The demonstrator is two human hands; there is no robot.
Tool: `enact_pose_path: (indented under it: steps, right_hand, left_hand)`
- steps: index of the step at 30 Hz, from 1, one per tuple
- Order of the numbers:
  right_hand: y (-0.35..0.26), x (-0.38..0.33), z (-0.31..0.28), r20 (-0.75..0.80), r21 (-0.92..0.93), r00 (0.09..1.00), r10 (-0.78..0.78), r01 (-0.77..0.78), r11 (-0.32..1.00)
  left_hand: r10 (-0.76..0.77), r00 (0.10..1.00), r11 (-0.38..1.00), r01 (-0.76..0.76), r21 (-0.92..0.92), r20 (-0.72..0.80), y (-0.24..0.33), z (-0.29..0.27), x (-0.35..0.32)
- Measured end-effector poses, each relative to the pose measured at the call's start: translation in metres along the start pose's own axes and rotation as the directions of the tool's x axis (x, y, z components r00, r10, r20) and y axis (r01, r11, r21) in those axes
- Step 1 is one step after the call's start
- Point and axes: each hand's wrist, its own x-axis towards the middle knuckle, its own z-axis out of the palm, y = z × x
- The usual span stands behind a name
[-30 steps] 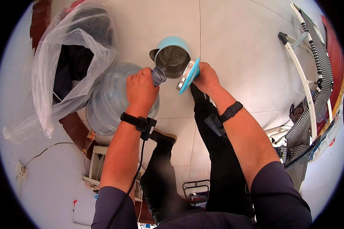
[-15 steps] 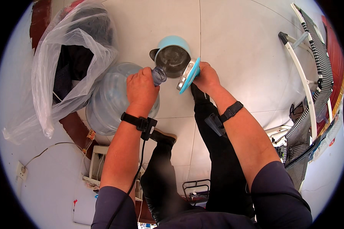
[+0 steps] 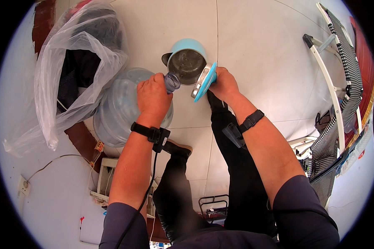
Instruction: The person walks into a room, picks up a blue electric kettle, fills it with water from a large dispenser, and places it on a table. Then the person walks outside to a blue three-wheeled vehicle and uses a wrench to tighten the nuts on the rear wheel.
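Observation:
My left hand (image 3: 154,94) is closed round the neck of a big clear water jug (image 3: 119,108), which is tilted with its mouth toward the kettle. A light-blue kettle (image 3: 188,45) with a dark handle stands uncovered on the floor; its metal inside shows a grey, shiny surface. My right hand (image 3: 225,85) grips the kettle lid (image 3: 205,82), blue on top and steel beneath. The lid is held on edge beside the kettle's near right rim. My fingertips behind the lid are partly hidden.
A clear plastic bag (image 3: 89,41) of dark cloth leans by the jug at left. A folding chair (image 3: 338,79) with striped fabric stands at right. A power strip (image 3: 99,146) and cable run along the left wall. My shoes are on the tiled floor (image 3: 257,50) near the kettle.
The jug's neck and the lid have shifted very slightly left. The surface inside the kettle looks less stirred than before. Both hands keep their holds.

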Motion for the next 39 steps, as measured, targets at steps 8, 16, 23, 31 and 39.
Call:
enact_pose_path:
  steps: [8,16,23,31,39]
  right_hand:
    - [-0.0011,-0.0025,-0.0015,-0.060,-0.019,0.997,-0.052,0.051,0.998]
    - [0.0003,-0.0002,0.0002,-0.026,-0.032,0.999,-0.037,0.036,0.999]
    - [0.0035,0.0022,0.0006,0.010,-0.045,0.999,-0.033,0.033,0.998]
    - [0.0010,0.0020,-0.0021,0.030,-0.046,0.999,-0.019,0.020,0.999]
    - [0.0029,0.0006,-0.0012,0.016,-0.038,0.999,-0.047,0.047,0.998]
  left_hand:
    - [-0.025,0.999,1.000,0.025,-0.003,0.032,0.0034,-0.0046,0.0008]
    - [-0.023,1.000,1.000,0.023,0.001,-0.012,0.0042,-0.0026,-0.0004]
    - [-0.006,1.000,1.000,0.006,0.003,-0.001,0.0031,-0.0031,-0.0004]
    - [-0.019,1.000,1.000,0.019,-0.002,-0.007,0.0033,-0.0019,0.0003]
    - [-0.010,1.000,1.000,0.010,-0.005,-0.007,0.0037,-0.0031,-0.0002]
